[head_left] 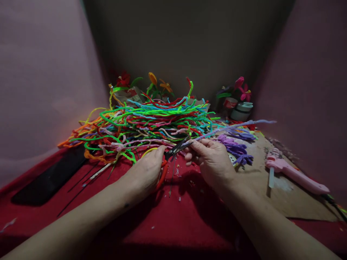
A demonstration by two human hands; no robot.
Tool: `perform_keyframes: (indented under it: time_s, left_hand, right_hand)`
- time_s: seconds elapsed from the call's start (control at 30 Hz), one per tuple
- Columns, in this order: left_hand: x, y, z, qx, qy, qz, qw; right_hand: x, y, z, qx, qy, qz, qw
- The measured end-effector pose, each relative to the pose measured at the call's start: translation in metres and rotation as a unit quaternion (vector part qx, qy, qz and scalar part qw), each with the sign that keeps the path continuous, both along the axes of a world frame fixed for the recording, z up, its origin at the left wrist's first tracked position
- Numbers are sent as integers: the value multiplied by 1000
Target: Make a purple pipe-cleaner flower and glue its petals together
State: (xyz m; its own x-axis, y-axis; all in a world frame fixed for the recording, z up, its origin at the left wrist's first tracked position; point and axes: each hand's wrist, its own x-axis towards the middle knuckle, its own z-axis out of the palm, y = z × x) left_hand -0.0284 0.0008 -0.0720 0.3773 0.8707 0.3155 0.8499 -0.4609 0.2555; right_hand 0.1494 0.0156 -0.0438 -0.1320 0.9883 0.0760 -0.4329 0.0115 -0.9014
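My left hand (pixel 148 169) is closed round the red handles of a pair of scissors (pixel 176 148). The dark blades point up to the right and are apart, near the fingertips of my right hand (pixel 210 157). Between its thumb and fingers my right hand pinches a lilac pipe cleaner (pixel 230 127), whose long end stretches off to the upper right. The pipe cleaner's near end lies at the blades; whether they touch it I cannot tell. Behind both hands is a large heap of colourful pipe cleaners (pixel 162 119).
A pink glue gun (pixel 298 175) rests on a cardboard sheet (pixel 276 202) at the right. Purple pipe-cleaner pieces (pixel 237 150) lie beside my right hand. A black flat object (pixel 48 180) is at the left on the red cloth (pixel 162 231). Pipe-cleaner flowers (pixel 245 92) and a jar (pixel 242 111) stand behind.
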Motion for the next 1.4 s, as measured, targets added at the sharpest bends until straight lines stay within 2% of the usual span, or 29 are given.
perform_keyframes:
  time_s: [0.17,0.4,0.67,0.87,1.03,1.4]
  left_hand:
    - [-6,5,-8,18,26,2,999]
    - [-3,0,-5,7,47,16,999]
    - [-8,8,-17,32,74,18,997]
    - [-7,4,-12,11,73,23,997]
    - [-5,0,-6,-23,81,34,996]
    - [-1,-6,1,-42,61,48,996]
  right_hand:
    - [0,0,2,-17,10,13,1000]
    - [1,-1,4,-49,6,20,999]
    - [0,-1,5,-79,4,-5,997]
    - [1,-1,4,-99,10,9,995]
    - [1,0,4,-89,23,15,996]
    - [2,0,2,-70,42,33,996]
